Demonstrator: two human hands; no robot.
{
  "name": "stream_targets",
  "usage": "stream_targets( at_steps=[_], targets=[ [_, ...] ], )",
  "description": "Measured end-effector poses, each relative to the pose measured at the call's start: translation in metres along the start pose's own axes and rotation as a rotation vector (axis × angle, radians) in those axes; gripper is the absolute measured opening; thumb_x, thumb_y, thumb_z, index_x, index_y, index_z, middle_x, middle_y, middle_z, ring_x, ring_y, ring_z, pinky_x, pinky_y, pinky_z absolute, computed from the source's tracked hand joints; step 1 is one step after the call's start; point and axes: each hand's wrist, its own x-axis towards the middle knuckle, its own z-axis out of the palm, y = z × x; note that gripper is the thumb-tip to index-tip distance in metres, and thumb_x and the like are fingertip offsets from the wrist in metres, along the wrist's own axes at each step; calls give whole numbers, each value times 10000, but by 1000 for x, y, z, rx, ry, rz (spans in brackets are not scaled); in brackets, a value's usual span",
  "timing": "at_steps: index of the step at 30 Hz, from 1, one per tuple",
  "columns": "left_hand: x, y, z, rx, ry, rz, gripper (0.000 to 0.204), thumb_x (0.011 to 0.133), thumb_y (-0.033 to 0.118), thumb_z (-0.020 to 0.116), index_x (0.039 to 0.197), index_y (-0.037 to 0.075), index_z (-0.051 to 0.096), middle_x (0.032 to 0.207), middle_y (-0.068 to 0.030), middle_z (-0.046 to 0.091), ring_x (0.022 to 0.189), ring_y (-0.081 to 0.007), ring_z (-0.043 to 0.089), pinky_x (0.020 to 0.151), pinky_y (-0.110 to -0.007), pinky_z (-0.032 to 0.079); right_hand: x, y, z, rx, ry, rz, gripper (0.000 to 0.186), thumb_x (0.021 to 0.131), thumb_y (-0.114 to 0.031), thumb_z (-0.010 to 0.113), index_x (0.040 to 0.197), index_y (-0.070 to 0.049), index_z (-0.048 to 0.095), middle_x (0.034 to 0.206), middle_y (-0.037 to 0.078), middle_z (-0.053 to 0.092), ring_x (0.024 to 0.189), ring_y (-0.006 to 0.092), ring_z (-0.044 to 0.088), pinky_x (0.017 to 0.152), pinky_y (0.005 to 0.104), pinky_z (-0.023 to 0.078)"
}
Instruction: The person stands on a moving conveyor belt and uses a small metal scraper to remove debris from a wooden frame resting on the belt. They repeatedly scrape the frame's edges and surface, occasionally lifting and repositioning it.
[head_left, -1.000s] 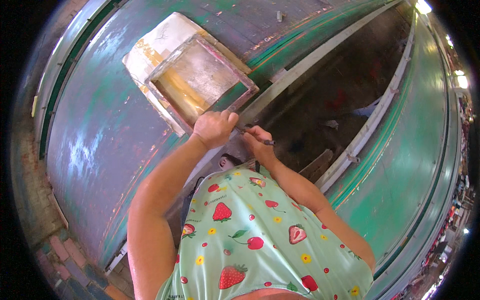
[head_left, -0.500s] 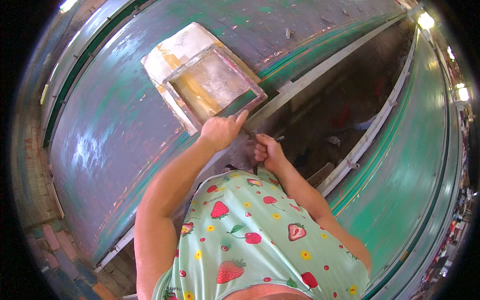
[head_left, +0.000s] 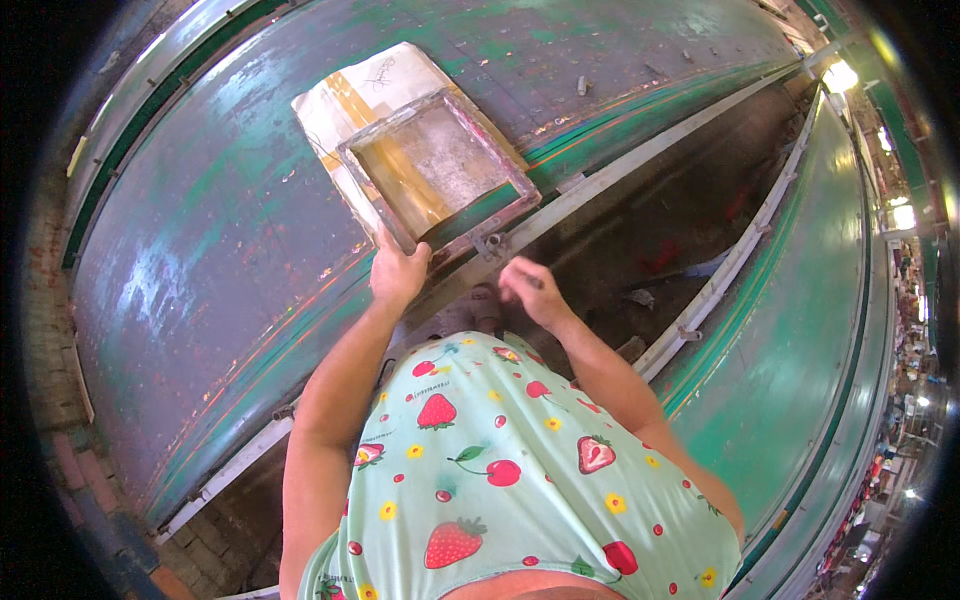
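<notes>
In the head view, a rectangular frame (head_left: 505,216) with raised, paint-stained sides is seen on a white cardboard piece (head_left: 385,80) crossed by brown tape. Both are laid at a slant on a long, grey-and-green, paint-streaked desk (head_left: 240,220), close to the pale metal rail (head_left: 600,182) along its edge. The frame's nearest corner is grasped by the left hand (head_left: 400,272), with the thumb and fingers set on two sides of it. The right hand (head_left: 533,292) is curled around a small dark object (head_left: 535,282), too blurred to be identified, and is held over the gap beyond the rail, apart from the frame. Between the hands, a metal fitting (head_left: 491,245) is seen at the frame's near side, by the rail. A second green desk (head_left: 800,300) is separated from the first by the dark gap. A pale green top (head_left: 500,430) printed with strawberries, cherries and yellow flowers is worn by the person. A small grey piece (head_left: 582,86) is seen farther along the first desk.
</notes>
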Motion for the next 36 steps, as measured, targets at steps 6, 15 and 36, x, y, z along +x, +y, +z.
stream_targets(
  at_steps=[6,15,36],
  targets=[
    [-4,5,-9,3,-58,-4,1099,945,472,745,1757,-70,240,1312,-417,728,1225,-553,726,1073,-598,571,-6,-42,6,-101,520,-12,336,1181,-223,620,939,-2,692,875,30,689,725,97,619,685,296,500],
    [-9,3,-5,15,-16,40,1077,989,516,722,1756,-69,243,1266,-405,745,1176,-561,739,1043,-616,580,-1,-72,30,-744,494,-878,136,1036,-139,732,977,-21,698,948,169,689,843,390,666,745,488,523],
    [-10,5,-1,51,10,16,1037,1016,516,706,1739,-85,268,1168,-395,766,1115,-544,759,980,-612,600,24,-62,-17,-654,73,-643,203,1055,-137,724,911,-43,615,779,184,601,710,436,639,636,528,488]
  ],
)
